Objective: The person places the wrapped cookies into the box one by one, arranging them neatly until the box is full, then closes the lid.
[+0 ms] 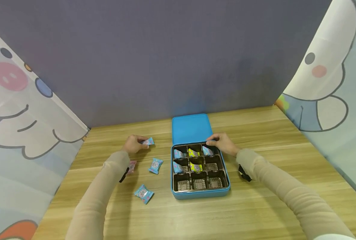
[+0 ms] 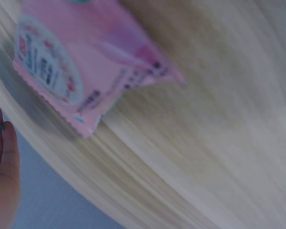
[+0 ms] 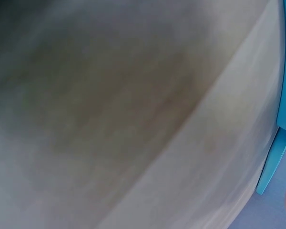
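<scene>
My left hand (image 1: 133, 144) pinches a blue wrapped candy (image 1: 149, 141) above the table's left part. At the back right corner of an open blue box (image 1: 200, 194), my right hand (image 1: 223, 143) grips the rim with thumb and fingers. A dark divided tray (image 1: 191, 186) fills the box. Its back row holds a blue, a yellow (image 1: 193, 153) and a blue candy (image 1: 207, 151); the middle row has a blue and a yellow one on the left. Nearest the left wrist lies a pink candy (image 2: 81, 62), partly hidden by the sleeve in the head view.
Two more blue candies lie left of the box, one farther back (image 1: 156, 165) and one nearer (image 1: 144, 193). The blue lid (image 1: 191, 128) lies folded back toward the grey partition (image 1: 178, 60). Cartoon-printed panels stand at both sides of the wooden table (image 1: 255, 206).
</scene>
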Demonstrator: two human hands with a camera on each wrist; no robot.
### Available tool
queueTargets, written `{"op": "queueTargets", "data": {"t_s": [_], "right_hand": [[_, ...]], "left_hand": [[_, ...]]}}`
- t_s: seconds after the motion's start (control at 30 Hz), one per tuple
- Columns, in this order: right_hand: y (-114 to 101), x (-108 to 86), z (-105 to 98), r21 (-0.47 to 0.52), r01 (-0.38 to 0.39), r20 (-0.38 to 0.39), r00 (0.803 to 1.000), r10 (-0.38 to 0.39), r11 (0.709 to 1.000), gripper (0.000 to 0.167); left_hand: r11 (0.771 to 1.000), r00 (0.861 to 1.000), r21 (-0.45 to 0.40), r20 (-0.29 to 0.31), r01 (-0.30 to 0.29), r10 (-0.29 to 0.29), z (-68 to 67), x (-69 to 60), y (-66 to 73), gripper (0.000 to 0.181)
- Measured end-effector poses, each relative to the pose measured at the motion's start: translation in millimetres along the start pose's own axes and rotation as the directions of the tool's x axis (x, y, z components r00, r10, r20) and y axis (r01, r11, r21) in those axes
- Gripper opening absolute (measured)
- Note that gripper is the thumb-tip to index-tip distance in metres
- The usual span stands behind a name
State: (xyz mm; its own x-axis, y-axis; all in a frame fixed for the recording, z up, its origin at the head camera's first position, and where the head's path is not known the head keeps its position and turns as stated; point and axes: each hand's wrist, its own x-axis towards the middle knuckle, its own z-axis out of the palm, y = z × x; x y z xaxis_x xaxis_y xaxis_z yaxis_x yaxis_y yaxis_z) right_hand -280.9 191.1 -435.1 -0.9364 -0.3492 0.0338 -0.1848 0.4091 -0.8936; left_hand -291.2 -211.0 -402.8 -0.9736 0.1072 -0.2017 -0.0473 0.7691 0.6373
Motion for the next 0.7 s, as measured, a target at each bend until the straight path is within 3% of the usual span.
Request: {"op": "queueTargets", "data": {"t_s": [0.4,0.7], "right_hand": [[-1,4.8,-1,-0.006,0.011,0.016,1.0,-0.011,1.0,0.024],[-5,0.8,0,-0.02,-0.008,0.003,1.0,0.008,1.0,0.023]], "left_hand": [[0.993,0.995,0.061,-0.013,-0.099,0.1,-0.9,-8.4,-0.5,0.046],[0.992,0.992,0.034,-0.007,-0.123,0.124,3.0,-21.5,15.3,0.044]]}}
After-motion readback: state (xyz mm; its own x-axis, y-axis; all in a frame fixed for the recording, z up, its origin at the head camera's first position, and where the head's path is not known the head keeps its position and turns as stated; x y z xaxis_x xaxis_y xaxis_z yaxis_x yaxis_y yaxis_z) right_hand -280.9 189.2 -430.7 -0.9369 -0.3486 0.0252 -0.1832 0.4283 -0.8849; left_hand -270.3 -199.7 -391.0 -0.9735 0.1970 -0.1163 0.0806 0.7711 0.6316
